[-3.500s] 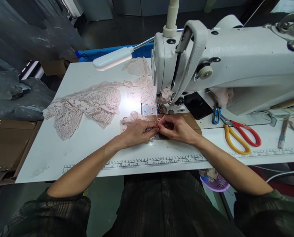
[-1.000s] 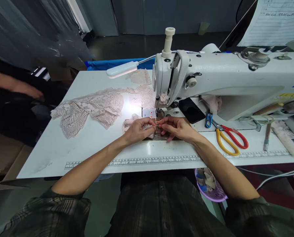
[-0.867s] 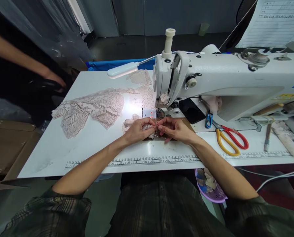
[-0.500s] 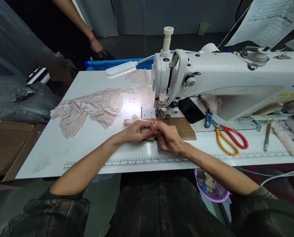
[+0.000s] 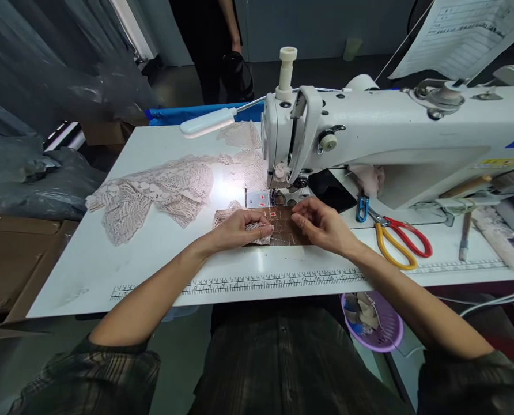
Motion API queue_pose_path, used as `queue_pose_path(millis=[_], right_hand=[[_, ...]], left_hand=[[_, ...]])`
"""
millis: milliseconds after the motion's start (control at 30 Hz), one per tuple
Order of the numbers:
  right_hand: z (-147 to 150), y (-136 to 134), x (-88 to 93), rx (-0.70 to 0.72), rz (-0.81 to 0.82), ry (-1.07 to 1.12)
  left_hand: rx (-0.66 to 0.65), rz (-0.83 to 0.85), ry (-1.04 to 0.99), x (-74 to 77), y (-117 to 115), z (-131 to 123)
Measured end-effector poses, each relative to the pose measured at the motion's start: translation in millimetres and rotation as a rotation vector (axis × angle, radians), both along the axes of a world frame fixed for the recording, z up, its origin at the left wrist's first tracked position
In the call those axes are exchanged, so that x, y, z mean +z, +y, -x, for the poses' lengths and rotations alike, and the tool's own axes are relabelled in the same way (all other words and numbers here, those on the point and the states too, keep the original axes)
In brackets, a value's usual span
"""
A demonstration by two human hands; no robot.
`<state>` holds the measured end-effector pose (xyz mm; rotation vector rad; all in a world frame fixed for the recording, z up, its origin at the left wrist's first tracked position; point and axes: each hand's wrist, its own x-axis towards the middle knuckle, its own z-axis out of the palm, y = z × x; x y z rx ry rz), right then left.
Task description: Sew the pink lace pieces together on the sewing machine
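Observation:
My left hand (image 5: 245, 228) pinches a small piece of pale pink lace (image 5: 263, 236) between thumb and fingers, over a brown board (image 5: 289, 230) at the front of the sewing machine (image 5: 283, 138). To the right, my right hand (image 5: 321, 226) is held above the board's right part, apart from the lace. Its thumb and fingertips are drawn together; anything as fine as a thread between them is too small to tell. Behind both hands lie the needle plate (image 5: 257, 199) and presser foot area. More pink lace (image 5: 162, 187) spreads over the white table (image 5: 93, 259) to the left.
Right of my hands lie a black phone (image 5: 332, 192), blue thread snips (image 5: 362, 208) and scissors with red and yellow handles (image 5: 395, 248). A lamp (image 5: 208, 122) hangs over the lace. Below the table edge is a purple basket (image 5: 380, 340). A person (image 5: 207, 46) stands behind.
My right hand has moved right, away from my left hand and the lace. My left hand stays on the lace. The person behind has shifted to the right.

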<state>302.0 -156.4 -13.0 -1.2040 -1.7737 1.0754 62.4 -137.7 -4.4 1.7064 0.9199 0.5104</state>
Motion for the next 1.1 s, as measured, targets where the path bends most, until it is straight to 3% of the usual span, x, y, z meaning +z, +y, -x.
queue_pose_path(millis=[133,267,400,600,700,800,900,1000,1100], right_hand=[[16.5,5.2,2.1,0.148,0.292,0.175],[22.5,8.3,2.6,0.158,0.356,0.182],[28.8,7.6,-3.5,0.129,0.253,0.114],[41.7,0.0,-5.7,0.019,-0.194,-0.049],[48.2,-3.8,-3.9,-0.039,-0.341,-0.084],[51.3,-6.0,-4.7,-0.074,-0.339,-0.057],[51.4,-8.3,-6.4,-0.063,-0.211,0.102],[53.5,-12.7,-4.8,-0.007,-0.086,0.235],[60.7,-19.3,1.5,0.066,-0.166,0.123]], left_hand=[[-0.009,0.017,0.016,0.2,-1.3,0.8],[-0.03,0.006,0.008,-1.4,0.2,1.9],[-0.017,0.014,-0.041,-1.4,-1.2,1.1],[0.091,0.083,-0.156,-1.9,-7.0,-3.9],[0.1,0.068,-0.201,-3.3,-7.2,-4.3],[0.088,0.075,-0.231,-3.6,-5.9,-2.0],[0.082,0.092,-0.245,-3.4,-3.9,1.2],[-0.006,0.093,-0.244,-4.8,-1.8,3.6],[-0.091,0.074,-0.242,-6.4,-0.5,6.3]])
